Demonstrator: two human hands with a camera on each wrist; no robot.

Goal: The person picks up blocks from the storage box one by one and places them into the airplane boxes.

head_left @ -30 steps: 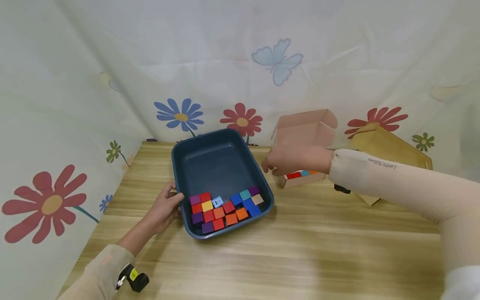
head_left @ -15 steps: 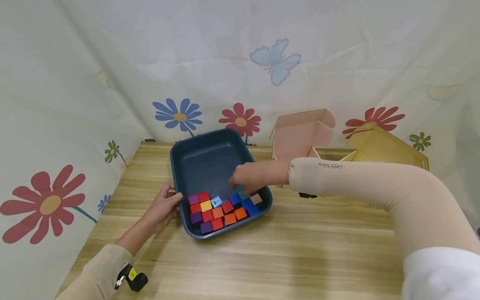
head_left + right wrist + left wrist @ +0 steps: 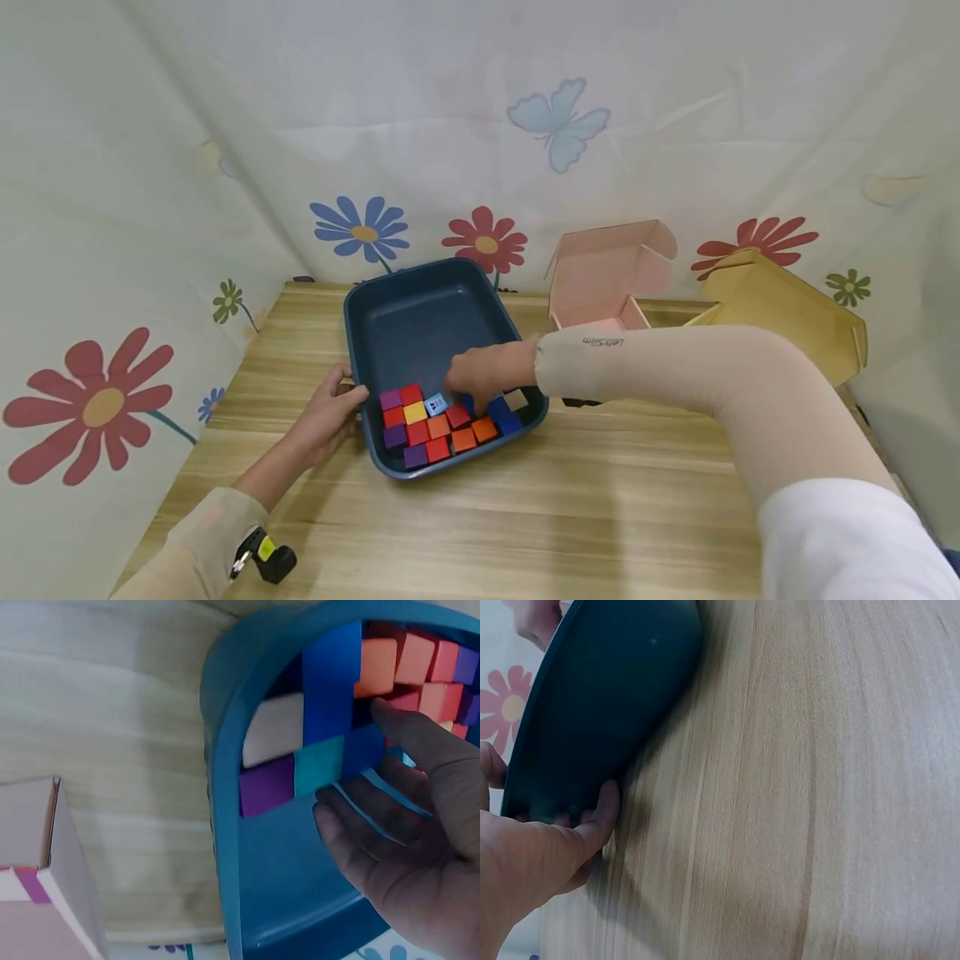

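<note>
A dark blue tray (image 3: pixel 408 337) stands on the table with colourful cubes along its near end. My left hand (image 3: pixel 328 417) holds the tray's left wall; in the left wrist view its fingers (image 3: pixel 607 810) lie against the outside. My right hand (image 3: pixel 480 375) reaches down into the tray over the cubes. In the right wrist view, thumb and fingers stand spread around a blue cube (image 3: pixel 364 750), with no firm grip visible. Next to it are a teal cube (image 3: pixel 319 765), a purple cube (image 3: pixel 266 786) and a beige cube (image 3: pixel 274 729).
Right of the tray, behind my right forearm, stands an open pink box (image 3: pixel 600 287). An open yellow box (image 3: pixel 787 312) is farther right. A flowered cloth (image 3: pixel 405 125) hangs behind the wooden table (image 3: pixel 525 525).
My right hand has moved left from the pink box, over the tray wall, and down among the cubes. My left hand has stayed on the tray.
</note>
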